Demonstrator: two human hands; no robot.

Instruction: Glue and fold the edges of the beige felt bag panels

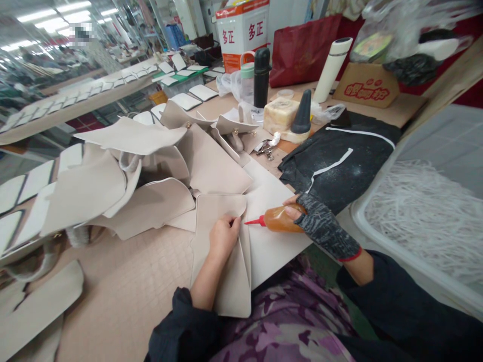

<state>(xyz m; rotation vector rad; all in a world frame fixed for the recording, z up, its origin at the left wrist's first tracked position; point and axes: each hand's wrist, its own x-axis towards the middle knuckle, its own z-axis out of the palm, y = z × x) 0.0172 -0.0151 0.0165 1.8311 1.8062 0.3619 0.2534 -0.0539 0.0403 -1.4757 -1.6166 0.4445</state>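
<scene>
My left hand (224, 236) is closed on the upper edge area of a beige leather bag panel (232, 296), which lies partly folded in front of me at the table's edge. In my right hand (315, 216), in a grey fingerless knit glove, is a glue bottle (284, 219) with amber contents. Its red nozzle points left, its tip close to the panel's edge beside my left fingers; whether it touches I cannot tell. Beneath the panel and bottle lies a pale sheet (269, 251).
More beige bag pieces (151, 201) are heaped on the left. Behind stand a black bottle (261, 78), a white flask (332, 70) and a dark cone (303, 113). A black cloth (339, 156) lies right, beside a clear bin (358, 211) of white strips.
</scene>
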